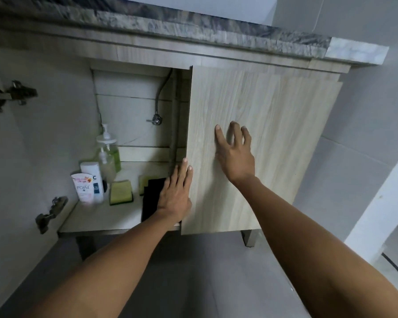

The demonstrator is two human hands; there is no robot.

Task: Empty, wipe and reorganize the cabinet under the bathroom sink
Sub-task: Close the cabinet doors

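Grey bathroom tile surrounds the cabinet. My left hand (175, 193), fingers straight, hooks the right door (257, 143) edge; my right hand (236, 152), spread, steadies its face. I swing it fully wide before reaching the bottles (94, 177) leftward.

1. We see the left hand (175, 191) at the right door (257, 143) edge, fingers straight.
2. Right hand (236, 152) rests spread on that door's face.
3. Cabinet shelf (97, 216) holds bottles (94, 180), two sponges (121, 192), black cloth (151, 198).
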